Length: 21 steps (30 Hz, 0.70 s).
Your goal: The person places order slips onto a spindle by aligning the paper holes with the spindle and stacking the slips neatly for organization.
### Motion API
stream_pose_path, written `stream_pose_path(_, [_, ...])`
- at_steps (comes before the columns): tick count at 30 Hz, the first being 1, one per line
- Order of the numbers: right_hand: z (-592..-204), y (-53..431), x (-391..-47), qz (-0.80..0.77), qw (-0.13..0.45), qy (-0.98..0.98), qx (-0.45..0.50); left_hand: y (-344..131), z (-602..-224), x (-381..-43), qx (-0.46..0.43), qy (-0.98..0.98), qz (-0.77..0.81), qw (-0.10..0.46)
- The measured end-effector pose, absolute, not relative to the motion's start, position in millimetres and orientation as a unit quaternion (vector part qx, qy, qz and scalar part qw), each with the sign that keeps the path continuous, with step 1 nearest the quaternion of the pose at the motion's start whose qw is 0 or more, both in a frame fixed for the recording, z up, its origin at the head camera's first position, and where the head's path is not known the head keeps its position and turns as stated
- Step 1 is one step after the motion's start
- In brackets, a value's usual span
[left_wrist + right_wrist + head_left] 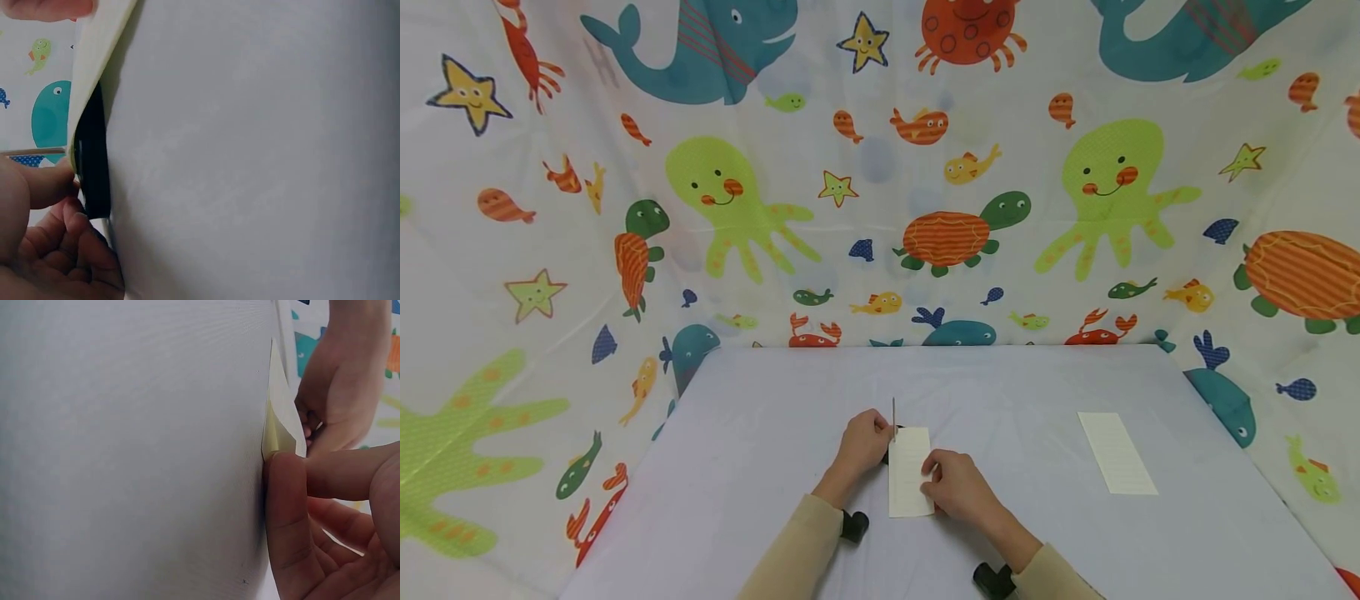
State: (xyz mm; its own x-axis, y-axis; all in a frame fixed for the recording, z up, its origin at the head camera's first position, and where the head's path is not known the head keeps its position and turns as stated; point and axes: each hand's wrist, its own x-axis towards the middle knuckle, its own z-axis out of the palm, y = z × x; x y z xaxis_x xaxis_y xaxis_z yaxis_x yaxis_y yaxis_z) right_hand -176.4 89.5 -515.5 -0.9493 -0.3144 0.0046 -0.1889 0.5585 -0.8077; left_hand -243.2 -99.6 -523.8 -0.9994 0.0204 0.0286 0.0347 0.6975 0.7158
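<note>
A narrow cream sheet of paper (908,483) with faint lines lies in front of me, seen in the head view. My left hand (860,442) is at its upper left corner, where the fingers pinch a black binder clip (94,165) set against the paper's left edge. A thin handle (893,412) of the clip sticks up past the sheet. My right hand (958,485) pinches the right edge of the paper between thumb and forefinger. In the right wrist view, the paper (282,422) bends up near these fingertips. How far the clip's mouth covers the paper is hidden.
Another cream lined paper (1117,454) lies flat on the right of the white-covered table (760,400). Behind and at the sides hangs a curtain (880,179) printed with sea animals. Black wrist devices (853,527) sit beside both forearms.
</note>
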Motion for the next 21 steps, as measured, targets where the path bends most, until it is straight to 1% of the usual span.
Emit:
stream_pose_path(6, [-515, 90, -177, -0.442, 0.082, 0.881, -0.147, -102, -517, -237, -0.016, -0.92, -0.391, 0.004])
stream_pose_path(13, [-514, 91, -176, -0.442, 0.09, 0.88, -0.149, -103, -514, -230, -0.05, -0.927, -0.373, 0.004])
stream_pose_path(17, [-514, 90, -176, -0.442, 0.097, 0.879, -0.147, -105, -516, -230, -0.078, -0.922, -0.379, -0.01])
stream_pose_path(21, [-513, 91, -176, -0.441, 0.096, 0.88, -0.146, -107, -514, -229, -0.082, -0.918, -0.388, -0.027])
